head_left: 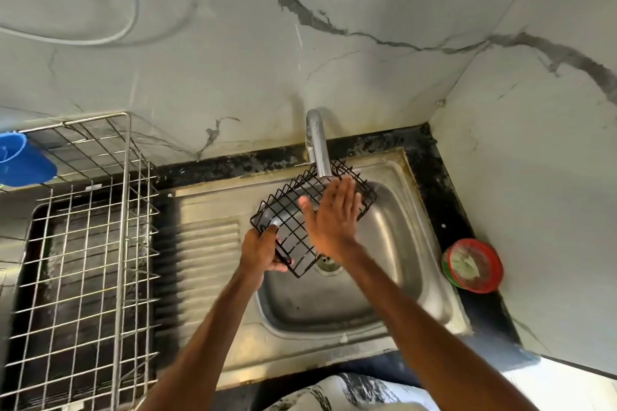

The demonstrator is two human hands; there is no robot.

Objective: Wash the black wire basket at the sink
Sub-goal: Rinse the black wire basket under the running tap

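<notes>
The black wire basket [287, 210] hangs tilted over the steel sink bowl [394, 243], right under the chrome tap [317, 143]. My left hand [262, 252] grips the basket's near left corner. My right hand [334, 215] lies flat with fingers spread against the basket's inner mesh, fingertips close to the tap's spout. The hand hides part of the mesh. No water stream is plainly visible. The drain [329, 265] shows just below the basket's lower corner.
A steel wire dish rack [90, 243] stands on the black counter to the left, with a blue plastic cup [23, 160] at its far corner. A red and green round tub [472, 265] sits on the counter at the right. Marble walls close the back and right side.
</notes>
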